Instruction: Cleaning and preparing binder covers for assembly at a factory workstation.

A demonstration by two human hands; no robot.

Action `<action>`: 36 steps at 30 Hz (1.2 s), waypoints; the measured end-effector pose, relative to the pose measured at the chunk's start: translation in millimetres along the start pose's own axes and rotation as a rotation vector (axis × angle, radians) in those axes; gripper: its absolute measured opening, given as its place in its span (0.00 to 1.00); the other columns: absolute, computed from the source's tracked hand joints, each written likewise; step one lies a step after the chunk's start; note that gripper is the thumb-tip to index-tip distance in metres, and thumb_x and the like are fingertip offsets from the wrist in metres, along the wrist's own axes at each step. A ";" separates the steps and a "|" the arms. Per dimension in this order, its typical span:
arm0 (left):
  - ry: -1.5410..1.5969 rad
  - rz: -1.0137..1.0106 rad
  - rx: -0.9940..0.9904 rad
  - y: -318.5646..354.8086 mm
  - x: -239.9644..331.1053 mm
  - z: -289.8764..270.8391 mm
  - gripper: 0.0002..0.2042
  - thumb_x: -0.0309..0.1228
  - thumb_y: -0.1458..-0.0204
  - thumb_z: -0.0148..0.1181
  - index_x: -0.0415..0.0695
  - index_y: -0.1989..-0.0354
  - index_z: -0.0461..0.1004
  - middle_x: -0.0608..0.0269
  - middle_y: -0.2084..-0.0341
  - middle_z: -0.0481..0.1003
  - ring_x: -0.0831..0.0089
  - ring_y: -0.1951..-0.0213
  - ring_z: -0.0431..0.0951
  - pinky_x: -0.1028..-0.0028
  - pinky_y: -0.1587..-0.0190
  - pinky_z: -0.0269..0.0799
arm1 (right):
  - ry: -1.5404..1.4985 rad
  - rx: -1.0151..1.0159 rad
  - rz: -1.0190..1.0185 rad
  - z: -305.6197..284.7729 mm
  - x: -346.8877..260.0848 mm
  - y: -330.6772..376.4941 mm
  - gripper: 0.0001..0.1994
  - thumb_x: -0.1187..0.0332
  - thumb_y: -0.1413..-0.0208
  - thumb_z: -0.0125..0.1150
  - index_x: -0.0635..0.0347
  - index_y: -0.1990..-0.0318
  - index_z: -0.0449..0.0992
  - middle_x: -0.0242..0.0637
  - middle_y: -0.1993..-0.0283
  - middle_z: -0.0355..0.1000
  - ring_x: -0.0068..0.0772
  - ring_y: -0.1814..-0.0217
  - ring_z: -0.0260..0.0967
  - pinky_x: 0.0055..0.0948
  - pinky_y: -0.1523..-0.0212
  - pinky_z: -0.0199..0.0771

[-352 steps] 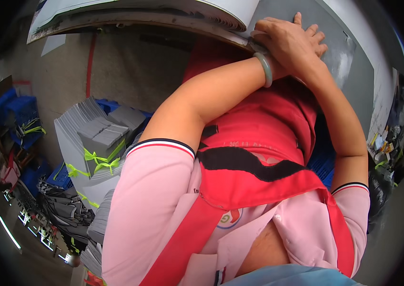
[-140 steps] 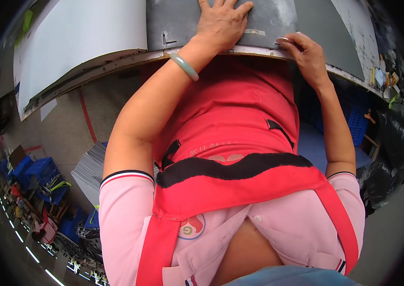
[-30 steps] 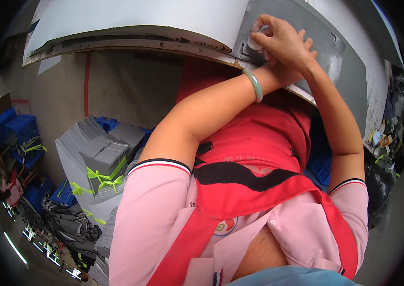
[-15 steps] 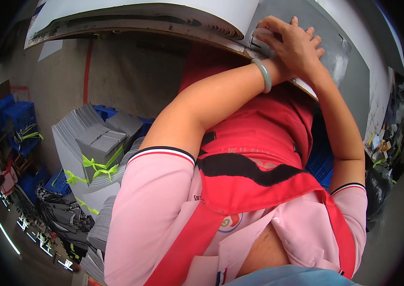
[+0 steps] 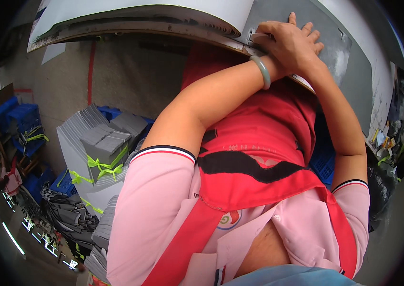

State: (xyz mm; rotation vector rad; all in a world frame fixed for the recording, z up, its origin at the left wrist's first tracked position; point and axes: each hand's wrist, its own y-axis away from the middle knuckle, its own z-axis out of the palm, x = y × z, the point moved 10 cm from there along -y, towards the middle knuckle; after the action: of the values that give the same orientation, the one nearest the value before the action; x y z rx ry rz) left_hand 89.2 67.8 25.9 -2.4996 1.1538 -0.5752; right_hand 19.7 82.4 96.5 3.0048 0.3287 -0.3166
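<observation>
My left hand (image 5: 309,35) lies flat on a grey board (image 5: 354,66), fingers spread, its back mostly covered by my right hand. A pale green bangle (image 5: 262,71) circles the left wrist. Crossing over it, my right hand (image 5: 285,43) bends its fingers leftward, closed around a thin, pale edge that I cannot make out. That fingertip area sits beside a small dark metal catch (image 5: 251,34) at the board's near-left corner. To the left rises a thick stack of large white sheets (image 5: 154,12) with dark, curling edges.
Bundles of grey card (image 5: 104,138) tied with bright green strips stand on the floor at left. Blue crates (image 5: 23,117) are farther left. The worktable's edge (image 5: 202,38) runs before my body. Black plastic bags (image 5: 383,188) and scraps lie at right.
The view has shifted slightly. Both hands keep nearly the same place on the board, the right still crossed over the left, its bent fingers slightly nearer the metal catch.
</observation>
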 end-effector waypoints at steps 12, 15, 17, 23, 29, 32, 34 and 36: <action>0.129 -0.076 0.083 -5.8 -6.0 -5.1 0.12 0.38 0.43 0.55 0.49 0.55 0.80 0.56 0.46 0.72 0.51 0.35 0.65 0.24 0.36 0.40 | -0.635 0.486 0.655 11.7 326.7 90.3 0.17 0.59 0.43 0.71 0.64 0.54 0.82 0.31 0.58 0.79 0.21 0.55 0.74 0.20 0.51 0.72; 0.120 -0.069 0.095 -4.2 -7.4 -7.8 0.13 0.37 0.43 0.56 0.49 0.53 0.79 0.56 0.45 0.72 0.51 0.35 0.65 0.25 0.35 0.40 | -0.953 0.505 0.665 14.1 343.9 83.1 0.16 0.61 0.40 0.68 0.62 0.50 0.80 0.30 0.53 0.77 0.22 0.51 0.74 0.21 0.49 0.73; 0.126 -0.065 0.106 -4.7 -6.4 -11.4 0.14 0.37 0.44 0.57 0.49 0.52 0.79 0.56 0.45 0.72 0.51 0.35 0.65 0.25 0.35 0.40 | -1.081 0.554 0.695 13.8 356.7 90.6 0.15 0.59 0.42 0.71 0.59 0.55 0.81 0.29 0.57 0.77 0.21 0.54 0.72 0.23 0.54 0.74; 0.319 0.066 0.314 2.1 13.9 -65.2 0.10 0.29 0.45 0.59 0.44 0.56 0.78 0.60 0.54 0.76 0.61 0.51 0.76 0.52 0.45 0.66 | -1.248 0.202 0.521 38.9 323.7 78.9 0.14 0.59 0.40 0.69 0.54 0.52 0.79 0.28 0.57 0.77 0.21 0.56 0.74 0.20 0.59 0.73; 0.526 0.189 -0.015 34.6 65.4 -87.7 0.06 0.28 0.50 0.66 0.45 0.65 0.77 0.63 0.69 0.74 0.62 0.62 0.75 0.65 0.58 0.70 | -2.037 0.273 0.327 38.3 320.6 90.1 0.21 0.57 0.37 0.64 0.58 0.42 0.74 0.39 0.46 0.77 0.35 0.45 0.77 0.38 0.45 0.80; 0.232 0.050 -0.206 25.8 10.5 -69.5 0.17 0.35 0.55 0.72 0.44 0.56 0.81 0.59 0.59 0.76 0.58 0.54 0.74 0.65 0.50 0.70 | -2.095 0.403 0.331 54.9 366.1 101.2 0.25 0.56 0.35 0.60 0.63 0.38 0.69 0.46 0.39 0.73 0.43 0.38 0.72 0.45 0.38 0.75; 0.316 0.027 -0.259 24.5 2.0 -60.3 0.17 0.35 0.54 0.72 0.43 0.56 0.81 0.58 0.57 0.76 0.57 0.51 0.74 0.63 0.48 0.73 | -2.080 0.505 0.318 66.9 397.6 112.1 0.28 0.53 0.33 0.56 0.66 0.36 0.67 0.51 0.38 0.71 0.46 0.36 0.71 0.47 0.36 0.74; 0.294 0.032 -0.306 27.2 -0.4 -59.0 0.16 0.34 0.53 0.71 0.43 0.56 0.81 0.58 0.57 0.75 0.57 0.51 0.74 0.63 0.47 0.74 | -2.110 0.446 0.294 70.0 386.3 108.4 0.28 0.53 0.33 0.56 0.67 0.36 0.67 0.51 0.39 0.72 0.46 0.37 0.72 0.46 0.37 0.75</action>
State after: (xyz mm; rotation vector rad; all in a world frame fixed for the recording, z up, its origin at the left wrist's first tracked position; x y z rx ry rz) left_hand 42.7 44.0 64.5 -2.7076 1.4850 -0.8357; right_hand 399.3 46.8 -46.7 1.2701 -0.4251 -2.9528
